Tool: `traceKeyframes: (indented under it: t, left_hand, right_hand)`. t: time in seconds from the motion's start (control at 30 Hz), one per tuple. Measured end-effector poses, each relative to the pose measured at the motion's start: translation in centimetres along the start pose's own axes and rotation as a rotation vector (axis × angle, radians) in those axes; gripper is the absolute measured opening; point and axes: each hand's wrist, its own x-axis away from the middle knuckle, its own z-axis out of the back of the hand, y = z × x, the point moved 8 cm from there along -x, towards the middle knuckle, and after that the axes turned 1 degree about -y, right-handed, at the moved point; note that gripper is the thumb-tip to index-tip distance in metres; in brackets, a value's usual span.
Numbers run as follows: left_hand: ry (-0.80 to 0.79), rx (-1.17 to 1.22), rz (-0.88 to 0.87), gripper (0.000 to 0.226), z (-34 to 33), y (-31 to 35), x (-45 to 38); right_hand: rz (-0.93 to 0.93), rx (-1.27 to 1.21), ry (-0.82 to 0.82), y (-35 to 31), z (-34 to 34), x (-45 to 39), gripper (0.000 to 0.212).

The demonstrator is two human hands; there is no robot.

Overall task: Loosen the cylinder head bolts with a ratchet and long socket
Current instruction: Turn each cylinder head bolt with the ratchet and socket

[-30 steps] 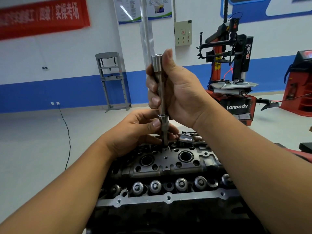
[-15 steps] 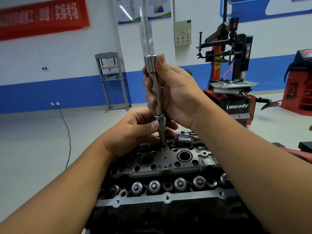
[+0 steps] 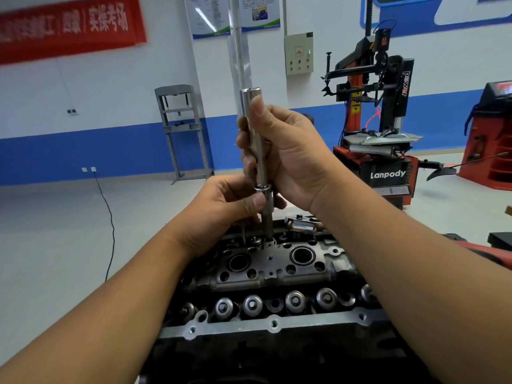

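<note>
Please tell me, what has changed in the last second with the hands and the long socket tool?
Very little. The long socket tool leaned slightly to the left at its top, and the right hand moved with it. The left hand still pinches the lower part of the tool. The tool tip stays in the same hole of the cylinder head. Nothing was released.

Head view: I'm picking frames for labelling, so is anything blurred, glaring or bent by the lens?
Head view: the long socket, both hands and the cylinder head are sharp; the red banner is smeared; a poster shows a glare streak; the wide lens bows the edges.
</note>
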Motion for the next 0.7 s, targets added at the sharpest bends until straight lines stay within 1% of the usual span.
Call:
traceKeyframes:
  t: [0.1,0.17,0.33,0.43,0.5,0.6,0.67,0.7]
  left_hand:
    - [-0.114,0.087,0.019,0.043,-0.5,0.1,0.1]
    - [-0.113,0.083,0.02,0.046,-0.4,0.1,0.1]
    - [-0.029,0.004,-0.042,0.035,0.0,0.4,0.0]
    - [0.014,-0.033,-0.071,0.022,0.2,0.4,-0.1]
    - [0.027,-0.037,-0.087,0.018,0.2,0.4,-0.1]
    - [0.044,-0.049,-0.072,0.019,0.1,0.3,0.0]
    - [0.01,-0.068,-0.037,0.017,0.1,0.2,-0.1]
    - [-0.03,-0.053,-0.017,0.021,0.0,0.0,-0.1]
  right_hand:
    - [-0.015,0.013,-0.037,0.0,-0.3,0.1,0.033]
    - [-0.025,0.008,-0.049,0.1,-0.6,0.1,0.037]
    - [-0.048,-0.007,-0.072,0.3,-1.3,0.1,0.047]
    - [-0.075,-0.024,-0.075,0.2,-1.3,0.2,0.048]
    - [-0.07,-0.027,-0.045,0.1,-1.0,0.2,0.046]
    - [-0.013,-0.033,0.011,-0.3,-0.7,0.2,0.033]
    - [0.025,-0.053,0.036,-0.5,-0.6,0.1,0.025]
    - [0.036,-0.056,0.039,-0.7,-0.6,0.1,0.024]
